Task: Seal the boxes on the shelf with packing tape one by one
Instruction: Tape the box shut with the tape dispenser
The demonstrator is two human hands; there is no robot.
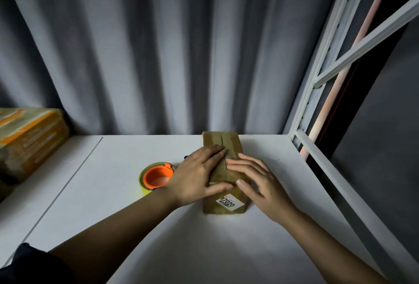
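So, head view only. Small brown box (223, 170) sits on white shelf (113, 227), right of centre, near the back curtain (158, 45), long axis pointing away from the person. Top flaps closed, centre seam visible, looks untaped at the near part; far end shows some old tape, can't tell how much. White label w/ digits on the near end face.

L hand (199, 174) lies flat on the left flap, fingers straight & spread narrow, thumb along the near edge. R hand (254, 179) flat on the right flap, fingers straight, slightly fanned, thumb tip near the L thumb. Neither grips anything; both press, prob. to keep flaps shut & flush so tape can go on the seam.

Tape roll (156, 177), orange core, lies flat just left of box, partly behind L wrist, within easy reach for next grab. Bigger box w/ orange tape (29, 140) far left, well apart. Metal frame (317, 79) at right.
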